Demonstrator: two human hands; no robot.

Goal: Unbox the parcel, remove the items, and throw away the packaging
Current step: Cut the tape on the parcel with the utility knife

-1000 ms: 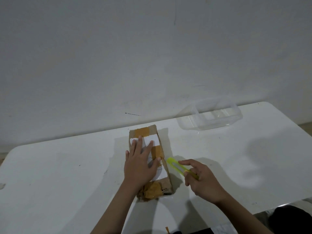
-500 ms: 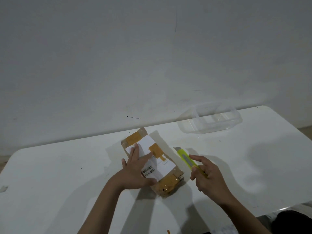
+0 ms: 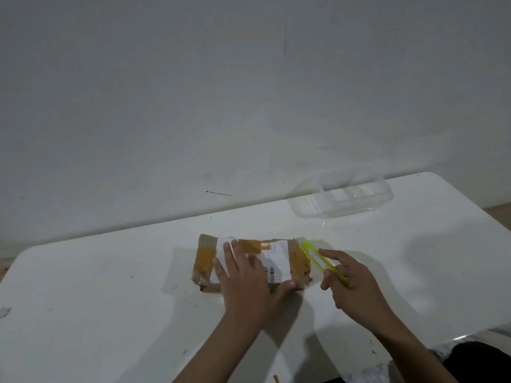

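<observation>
A small brown cardboard parcel (image 3: 206,262) with orange tape and a white shipping label lies lengthwise left to right on the white table (image 3: 96,299). My left hand (image 3: 244,283) lies flat on top of it with straight fingers, the thumb against its near edge. My right hand (image 3: 351,286) grips a yellow-green utility knife (image 3: 318,258) just right of the parcel. The knife's tip sits at the parcel's right end.
A clear plastic container (image 3: 351,199) stands at the back right of the table, against the grey wall. The table's front edge runs close to my right forearm, with a dark shape (image 3: 481,360) below it.
The parcel has been turned clockwise under my left hand, from pointing away from me to lying sideways. My right hand kept the knife and brought its tip to the parcel's right end.
</observation>
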